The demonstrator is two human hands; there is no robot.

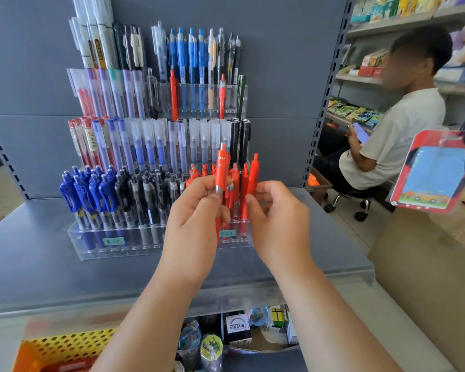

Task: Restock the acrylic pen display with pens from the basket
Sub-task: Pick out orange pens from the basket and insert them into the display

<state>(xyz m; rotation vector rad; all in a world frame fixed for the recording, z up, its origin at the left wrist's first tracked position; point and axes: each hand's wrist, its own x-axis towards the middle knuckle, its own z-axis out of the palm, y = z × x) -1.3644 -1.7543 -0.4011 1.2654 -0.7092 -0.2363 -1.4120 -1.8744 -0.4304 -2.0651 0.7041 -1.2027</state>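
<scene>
One red pen point(222, 167) upright in left hand point(196, 213), clicker up

I see a clear, glossy acrylic display point(156, 244) with light glinting along its edges. The red pen point(222, 167) held up in front of it looks like smooth, shiny plastic with thin silvery metal-looking bands. The blue pens point(75, 193) in the front row have glossy plastic clips. The shelf point(38, 264) under the display reads as smooth grey material with a dull sheen. The yellow basket point(65, 345) is perforated plastic.
</scene>
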